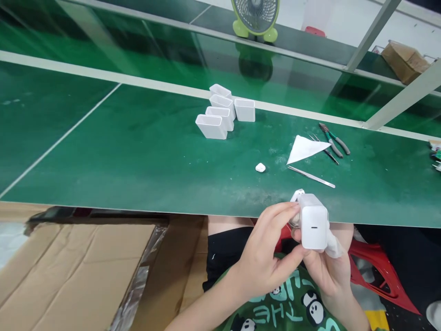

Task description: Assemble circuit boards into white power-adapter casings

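Note:
A white box-shaped piece (pixel 314 227) with a small dark slot in its face is held between both hands, above my lap at the table's front edge. My left hand (pixel 270 248) grips its left side with thumb and fingers. Under and behind its right side, my right hand (pixel 330 266) is closed round it, with white material at the fingers. A small white part (pixel 298 195) shows just behind the piece. On the green table lie a white lump (pixel 260 168), silver tweezers (pixel 312 176) and a white triangular sheet (pixel 305 149).
Several open white cases (pixel 212 127) stand at the table's back middle. Pliers (pixel 334 140) and a thin pointed tool (pixel 332 156) lie at the right. A green fan (pixel 256 18) stands on the shelf behind. Cardboard (pixel 69 276) is at lower left, a red stool (pixel 382 276) at lower right.

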### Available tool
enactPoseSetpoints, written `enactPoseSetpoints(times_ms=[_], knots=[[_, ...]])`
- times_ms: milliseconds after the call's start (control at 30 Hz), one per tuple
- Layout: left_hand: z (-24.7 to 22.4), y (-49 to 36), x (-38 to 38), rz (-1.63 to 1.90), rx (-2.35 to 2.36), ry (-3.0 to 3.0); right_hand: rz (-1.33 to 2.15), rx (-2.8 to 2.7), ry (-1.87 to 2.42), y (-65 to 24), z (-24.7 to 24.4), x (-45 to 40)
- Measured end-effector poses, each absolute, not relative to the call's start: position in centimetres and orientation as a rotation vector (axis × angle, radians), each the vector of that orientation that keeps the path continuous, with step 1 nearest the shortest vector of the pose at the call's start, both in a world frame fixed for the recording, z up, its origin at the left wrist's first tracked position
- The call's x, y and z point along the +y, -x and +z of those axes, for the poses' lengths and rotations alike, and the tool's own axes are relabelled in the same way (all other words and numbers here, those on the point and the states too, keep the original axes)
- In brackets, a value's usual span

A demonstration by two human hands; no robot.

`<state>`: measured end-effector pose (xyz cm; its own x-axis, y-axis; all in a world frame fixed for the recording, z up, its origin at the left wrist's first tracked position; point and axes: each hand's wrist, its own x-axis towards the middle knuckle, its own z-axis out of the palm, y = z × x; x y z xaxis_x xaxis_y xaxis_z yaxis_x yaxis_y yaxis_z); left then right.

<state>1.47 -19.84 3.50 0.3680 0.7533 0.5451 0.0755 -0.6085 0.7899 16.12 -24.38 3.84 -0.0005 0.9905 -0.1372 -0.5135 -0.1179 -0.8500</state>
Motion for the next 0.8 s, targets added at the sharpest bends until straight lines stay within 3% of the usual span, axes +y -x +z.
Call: enactPoseSetpoints(times_ms=[100, 200, 333, 467, 800], knots=[[3.5, -1.6, -19.9, 1.239, 0.727, -1.951, 1.453, -0.725, 0.921, -15.7, 3.8, -24.3], [3.5, -1.4, -19.8, 1.179, 0.771, -1.983, 1.189, -0.867, 1.04, -16.1, 3.4, -24.4], [3.5, -0.7, -19.6, 1.172, 0.786, -2.025, 0.673, -1.43, 1.214, -18.6, 3.1, -25.0], [3.2, -0.6, -19.7, 1.13, 0.748, -1.897, 0.467, -2.001, 1.238, -20.1, 4.0, -25.0], [1.4, -1.8, -21.9, 1.112, 0.488, -1.229, 0.559, -1.764, 1.168, -19.0, 2.1, -25.3]])
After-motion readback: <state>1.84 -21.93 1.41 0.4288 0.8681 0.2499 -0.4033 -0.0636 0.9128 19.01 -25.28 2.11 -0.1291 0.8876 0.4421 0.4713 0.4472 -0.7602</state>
